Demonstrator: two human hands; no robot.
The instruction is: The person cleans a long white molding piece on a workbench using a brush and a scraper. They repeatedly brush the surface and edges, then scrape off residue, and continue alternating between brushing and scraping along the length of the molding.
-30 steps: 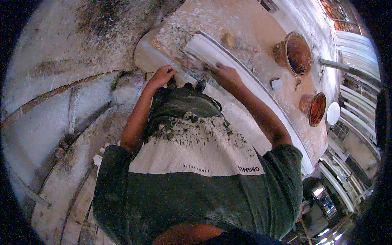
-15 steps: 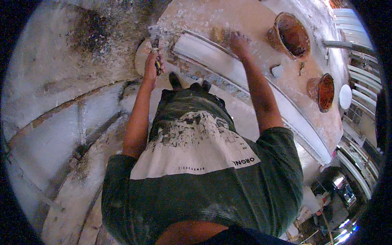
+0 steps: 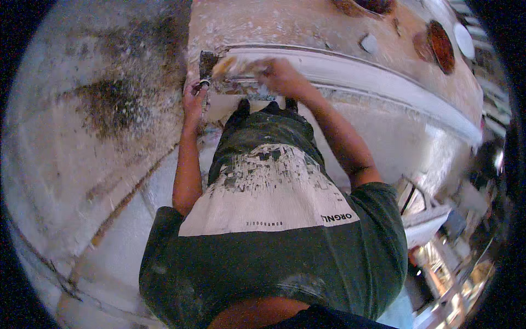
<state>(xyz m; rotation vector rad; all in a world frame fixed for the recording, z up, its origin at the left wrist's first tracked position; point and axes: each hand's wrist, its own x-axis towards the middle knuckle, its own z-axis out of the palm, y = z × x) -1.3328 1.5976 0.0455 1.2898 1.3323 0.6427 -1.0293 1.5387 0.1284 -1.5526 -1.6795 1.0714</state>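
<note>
My left hand (image 3: 194,97) is closed around the handle of a scraper (image 3: 207,64), whose wide dark blade points up and away from me. My right hand (image 3: 282,78), smeared by motion, grips what looks like a brush (image 3: 223,67) with yellowish bristles. Its bristle end is close to the right side of the scraper blade. Both tools are at the left end of a long white grooved strip (image 3: 361,67) that stretches across the work surface to the right. White crumbs and dust are scattered on the brownish surface (image 3: 263,24) beyond it.
A rusty-brown round pot (image 3: 441,48) stands at the far right, near a small white chip (image 3: 369,43). A dark, speckled stain (image 3: 118,104) marks the floor at left. Blurred gear and a pale frame (image 3: 424,214) are at the lower right.
My right hand and the brush have swung left and nearer, toward the scraper in my left hand. The whole view has turned, so the pots and white strip lie farther right.
</note>
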